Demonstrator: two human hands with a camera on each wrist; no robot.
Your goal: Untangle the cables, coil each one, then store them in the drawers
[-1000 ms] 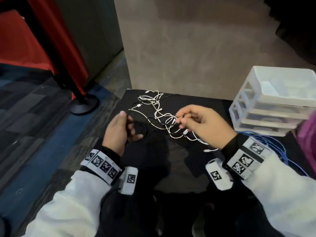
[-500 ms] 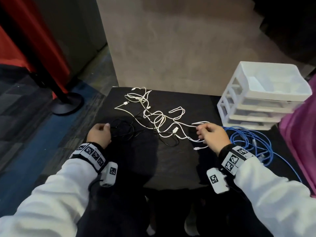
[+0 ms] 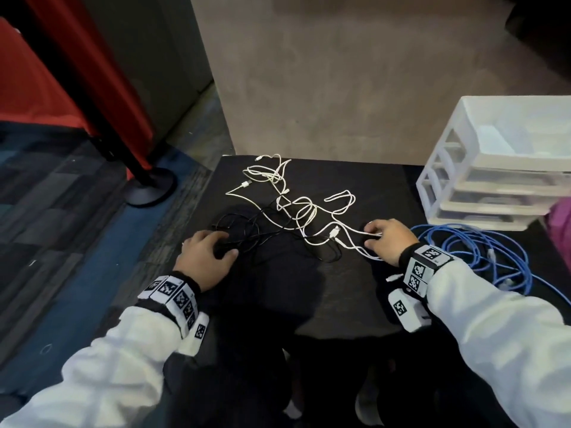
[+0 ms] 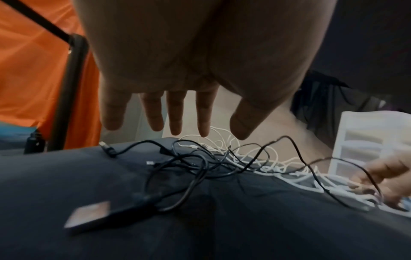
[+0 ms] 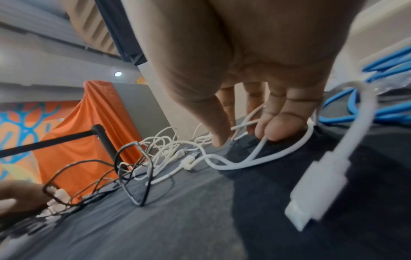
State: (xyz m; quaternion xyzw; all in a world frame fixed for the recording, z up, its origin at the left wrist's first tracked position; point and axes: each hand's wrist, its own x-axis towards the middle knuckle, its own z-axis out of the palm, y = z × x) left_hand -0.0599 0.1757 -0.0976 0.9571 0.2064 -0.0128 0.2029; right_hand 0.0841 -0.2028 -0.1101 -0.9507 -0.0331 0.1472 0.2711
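White cables [image 3: 304, 211] and black cables [image 3: 244, 233] knotted mid-counter [image 3: 380, 186], untangling barely begun.
Left hand [image 3: 204, 254] spread flat, loose, hovering over the black loops; right hand [image 3: 386, 239] curled, pinching white strands. Light, limp, springy stuff, best taken near a plug [image 3: 334, 232] and fed back through. Blue cable [image 3: 469, 251] heaped just right, drawer unit [image 3: 494, 168] behind, crowding that side.

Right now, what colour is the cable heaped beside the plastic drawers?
Blue. The blue cable shows best in the head view, right of the right hand.
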